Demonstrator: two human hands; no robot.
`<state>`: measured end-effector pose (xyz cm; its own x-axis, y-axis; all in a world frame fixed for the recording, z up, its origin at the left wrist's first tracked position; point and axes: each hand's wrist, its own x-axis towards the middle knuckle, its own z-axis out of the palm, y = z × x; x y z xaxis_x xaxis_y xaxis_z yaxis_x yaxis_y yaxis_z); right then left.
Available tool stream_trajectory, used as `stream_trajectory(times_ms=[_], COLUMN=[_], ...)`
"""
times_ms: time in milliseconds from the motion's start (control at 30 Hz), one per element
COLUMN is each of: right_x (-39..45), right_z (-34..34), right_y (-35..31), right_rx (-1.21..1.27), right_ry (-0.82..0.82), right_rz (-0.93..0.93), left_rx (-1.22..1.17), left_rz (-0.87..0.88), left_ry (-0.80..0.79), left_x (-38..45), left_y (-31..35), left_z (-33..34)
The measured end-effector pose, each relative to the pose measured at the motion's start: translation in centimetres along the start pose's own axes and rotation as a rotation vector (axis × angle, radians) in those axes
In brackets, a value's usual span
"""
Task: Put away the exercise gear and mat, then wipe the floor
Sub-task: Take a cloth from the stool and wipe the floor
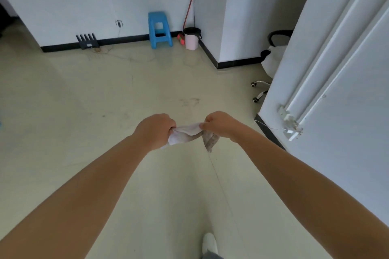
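Note:
A small white and grey cloth point(188, 133) is stretched between my two hands, held out in front of me above the pale floor point(84, 101). My left hand point(154, 130) grips its bunched left end in a fist. My right hand point(220, 124) pinches the right end, from which a grey flap hangs down. No exercise gear or mat is in view.
A blue plastic stool point(159, 29) stands by the far wall, with a pink bin point(191, 38) and a red-handled broom point(189, 8) in the corner. A black router point(87, 41) sits at the skirting. A white door point(341, 82) stands at the right, with an office chair's castors point(260, 90) behind it. My white shoe point(209, 243) is below.

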<state>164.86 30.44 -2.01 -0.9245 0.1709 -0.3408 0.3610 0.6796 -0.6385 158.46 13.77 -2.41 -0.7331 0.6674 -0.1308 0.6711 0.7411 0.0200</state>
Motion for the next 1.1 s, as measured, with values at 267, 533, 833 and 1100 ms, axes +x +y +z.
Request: stream_trajectory(times_ms=[267, 533, 833, 1100], right_x=[23.7, 44.6, 70.4, 92.3], right_z=[-5.9, -12.4, -18.2, -26.0], right_y=[-6.3, -12.9, -19.7, -24.5], right_rx=[-0.030, -0.033, -0.155, -0.119], right_ry=[-0.068, -0.087, -0.111, -0.077], right_rz=[-0.109, -0.167, -0.181, -0.124], left_rx=[0.039, 0.097, 0.028, 0.013], left_rz=[-0.034, -0.068, -0.098, -0.057], left_ry=[-0.044, -0.056, -0.074, -0.077], left_x=[19.8, 37.5, 59.8, 80.9], left_y=[-14.0, -25.7, -41.0, -52.0], left_z=[-3.5, -8.7, -9.9, -14.9])
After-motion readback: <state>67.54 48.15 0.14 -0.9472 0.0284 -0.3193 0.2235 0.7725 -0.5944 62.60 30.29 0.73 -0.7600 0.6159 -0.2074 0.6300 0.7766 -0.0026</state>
